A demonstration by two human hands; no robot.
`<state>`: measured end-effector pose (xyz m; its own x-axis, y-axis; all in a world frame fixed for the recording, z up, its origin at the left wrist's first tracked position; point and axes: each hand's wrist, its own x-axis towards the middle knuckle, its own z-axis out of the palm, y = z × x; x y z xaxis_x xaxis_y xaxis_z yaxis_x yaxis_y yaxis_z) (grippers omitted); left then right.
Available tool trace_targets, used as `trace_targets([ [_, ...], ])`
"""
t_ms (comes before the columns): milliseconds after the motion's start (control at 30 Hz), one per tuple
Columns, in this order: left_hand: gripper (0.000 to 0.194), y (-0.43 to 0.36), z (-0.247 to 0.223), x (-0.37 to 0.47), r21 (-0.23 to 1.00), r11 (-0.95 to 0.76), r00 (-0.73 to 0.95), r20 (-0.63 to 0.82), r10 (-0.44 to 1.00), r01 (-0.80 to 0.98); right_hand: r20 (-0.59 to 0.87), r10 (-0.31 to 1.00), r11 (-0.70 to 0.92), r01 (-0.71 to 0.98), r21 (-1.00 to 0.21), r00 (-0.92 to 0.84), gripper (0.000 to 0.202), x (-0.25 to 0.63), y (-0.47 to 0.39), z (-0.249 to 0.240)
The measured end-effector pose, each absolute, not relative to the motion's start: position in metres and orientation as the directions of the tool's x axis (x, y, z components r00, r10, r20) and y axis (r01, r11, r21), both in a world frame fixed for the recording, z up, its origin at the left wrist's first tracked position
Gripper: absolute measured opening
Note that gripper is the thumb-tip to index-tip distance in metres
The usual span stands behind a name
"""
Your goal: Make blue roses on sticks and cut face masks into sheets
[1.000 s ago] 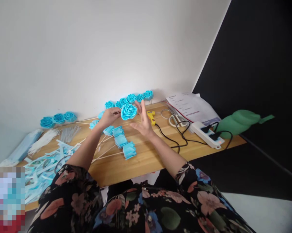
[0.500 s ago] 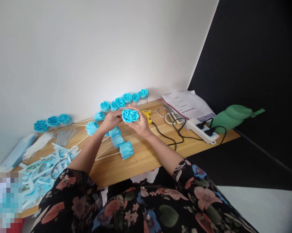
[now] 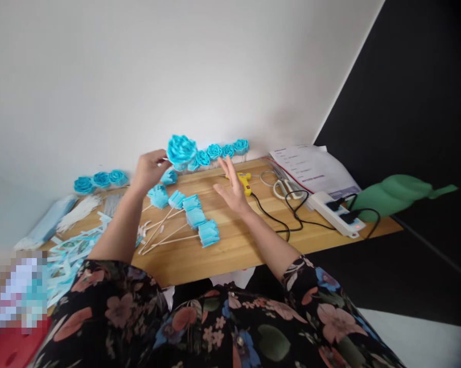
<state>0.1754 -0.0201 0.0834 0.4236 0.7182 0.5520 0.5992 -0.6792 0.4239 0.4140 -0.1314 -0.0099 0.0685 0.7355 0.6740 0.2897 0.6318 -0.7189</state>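
A blue paper flower (image 3: 181, 150) is held up in front of the wall by my left hand (image 3: 151, 167), whose fingers are pinched at its lower left side. My right hand (image 3: 232, 186) is raised with its fingers spread and holds nothing, just left of a yellow glue gun (image 3: 244, 183). Several blue flowers (image 3: 215, 151) stand along the wall behind. Between my forearms, more blue flowers on sticks (image 3: 195, 217) lie on the wooden table (image 3: 230, 245).
Blue and white paper strips (image 3: 67, 255) and bundled sheets (image 3: 48, 222) cover the left side. To the right are white-handled scissors (image 3: 282, 190), printed papers (image 3: 310, 168), black cables, a power strip (image 3: 337, 214) and a green wrapped object (image 3: 391, 196).
My left hand has moved up and to the left with the flower. My right hand has let go of it and opened. The camera view has shifted slightly.
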Motion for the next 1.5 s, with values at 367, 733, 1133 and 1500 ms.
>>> trace_targets([
  [367,0.036,0.036,0.044,0.076,-0.131,-0.279,0.304,0.246,0.92,0.951,0.64,0.762,0.61,0.224,-0.76,0.099,0.062,0.412,-0.128,-0.021],
  [733,0.041,0.062,0.017,0.085,-0.2,-0.26,0.286,0.114,0.951,0.945,0.62,0.779,0.582,0.254,-0.772,0.097,0.054,0.414,-0.124,-0.028],
  [1133,0.043,0.063,-0.009,0.082,-0.095,-0.255,0.266,0.138,0.954,0.962,0.577,0.812,0.534,0.291,-0.794,0.084,0.051,0.414,-0.124,-0.03],
  [1500,0.042,0.059,-0.024,0.07,-0.03,-0.201,0.203,0.197,0.959,0.979,0.553,0.829,0.51,0.294,-0.808,0.082,0.05,0.414,-0.125,-0.033],
])
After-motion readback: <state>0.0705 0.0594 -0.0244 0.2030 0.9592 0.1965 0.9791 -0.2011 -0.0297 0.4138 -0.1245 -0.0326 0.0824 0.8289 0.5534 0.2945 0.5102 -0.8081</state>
